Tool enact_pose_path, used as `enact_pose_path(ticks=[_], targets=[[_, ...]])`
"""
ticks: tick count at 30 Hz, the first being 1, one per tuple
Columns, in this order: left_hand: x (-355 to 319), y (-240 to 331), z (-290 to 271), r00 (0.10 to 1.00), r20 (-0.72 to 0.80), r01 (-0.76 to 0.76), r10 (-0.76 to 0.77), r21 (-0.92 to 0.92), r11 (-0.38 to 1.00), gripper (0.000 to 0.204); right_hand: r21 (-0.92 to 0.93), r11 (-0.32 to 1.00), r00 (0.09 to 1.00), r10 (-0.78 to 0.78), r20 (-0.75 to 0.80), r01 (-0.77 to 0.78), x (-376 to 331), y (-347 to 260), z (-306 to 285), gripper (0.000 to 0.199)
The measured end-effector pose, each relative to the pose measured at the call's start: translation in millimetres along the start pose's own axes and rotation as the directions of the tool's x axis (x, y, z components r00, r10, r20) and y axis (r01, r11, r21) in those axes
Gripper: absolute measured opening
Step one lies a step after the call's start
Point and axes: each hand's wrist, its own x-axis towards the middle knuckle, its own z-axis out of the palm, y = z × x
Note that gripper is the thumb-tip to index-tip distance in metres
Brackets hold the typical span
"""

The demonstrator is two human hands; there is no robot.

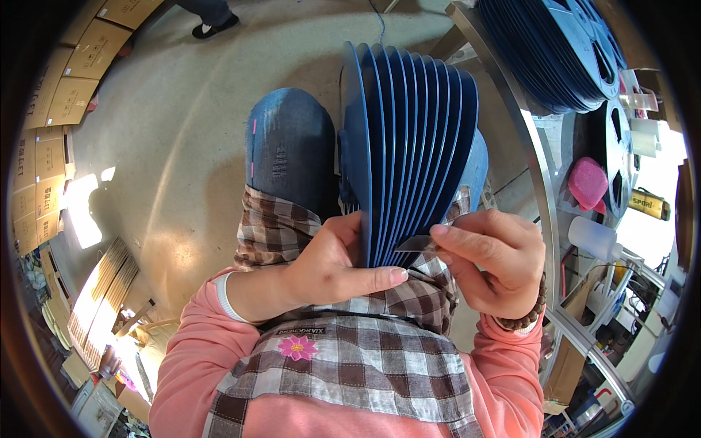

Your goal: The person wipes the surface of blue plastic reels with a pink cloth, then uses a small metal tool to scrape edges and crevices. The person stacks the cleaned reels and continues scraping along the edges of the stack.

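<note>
A row of thin blue plastic reel discs (420, 146) stands on edge over my lap, fanned slightly apart at the far side. My left hand (343, 266) grips its near left end, fingers behind the outer disc and thumb stretched along the near edge. My right hand (493, 255) is closed, pinching a small flat greyish piece (413, 244), thin like a blade or plastic sheet, between thumb and fingers. That piece lies against the near edges of the discs; whether it sits between them I cannot tell.
Right of me, a metal-framed workbench (537, 160) carries a stack of blue reels (544, 55), a pink sponge-like thing (588, 184) and a whitish plastic bottle (593, 238). Cardboard boxes (47, 179) line the far left. Someone's shoe (215, 27) shows at the top.
</note>
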Motion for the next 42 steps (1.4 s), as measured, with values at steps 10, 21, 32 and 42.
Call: enact_pose_path(ticks=[10,21,32,42], targets=[[2,5,2,0.999,0.037,0.026,-0.025,-0.053,0.998,0.053,-0.099,0.995,0.992,-0.044,-0.116,0.033,9,3,4,0.035],[-1,-1,-1,0.999,0.036,-0.01,0.011,-0.024,1.0,0.051,-0.035,0.999,1.0,-0.003,-0.008,0.003,4,-2,2,0.031],[-1,1,-3,0.999,0.035,0.031,-0.031,-0.021,0.999,0.049,-0.044,0.999,0.994,-0.036,-0.1,0.031,8,4,7,0.035],[2,3,1,0.999,0.011,-0.035,0.035,-0.065,0.997,0.055,-0.049,0.997,0.997,-0.066,0.029,0.068,-1,-1,8,0.035]])
